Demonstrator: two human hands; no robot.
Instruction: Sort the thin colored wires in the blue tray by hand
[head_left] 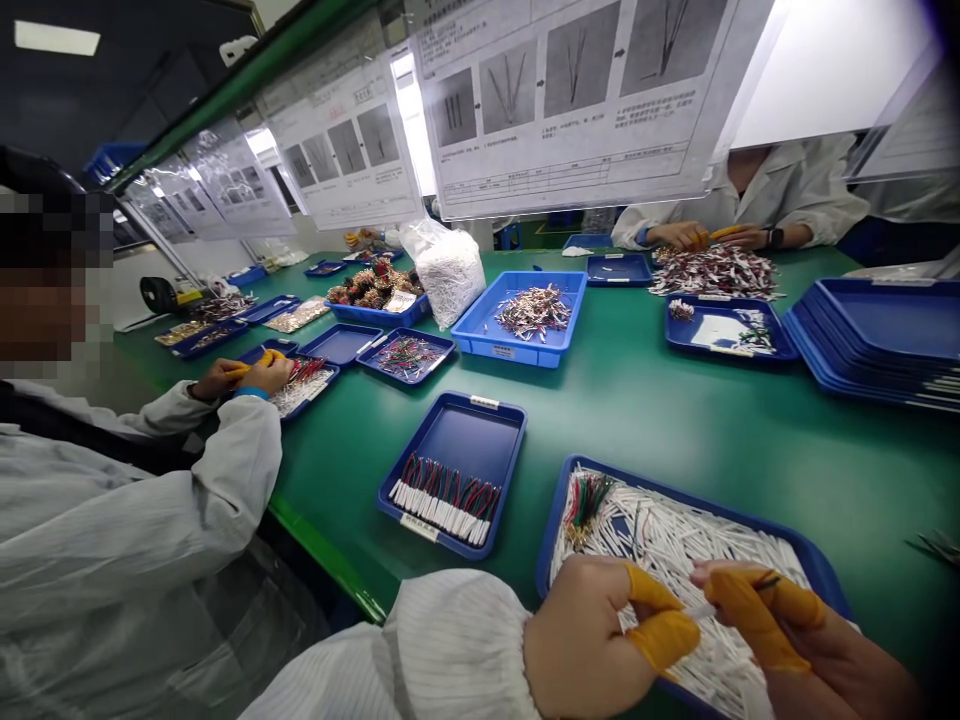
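Observation:
My left hand, in yellow finger cots, is closed in a pinch on a thin white tube. Facing it, my right hand, also in yellow finger cots, is closed at the tube's other end. A short dark wire shows across its fingers. Beneath both hands lies a blue tray full of loose white tubes. A bundle of red, green and black wires rests in that tray's far left corner. My fingers hide where wire and tube meet.
Left of my tray, a blue tray holds a row of wires with white sleeves. Farther back stand a light blue bin of parts and a plastic bag. Stacked trays stand right. Co-workers' hands work at left and across the table.

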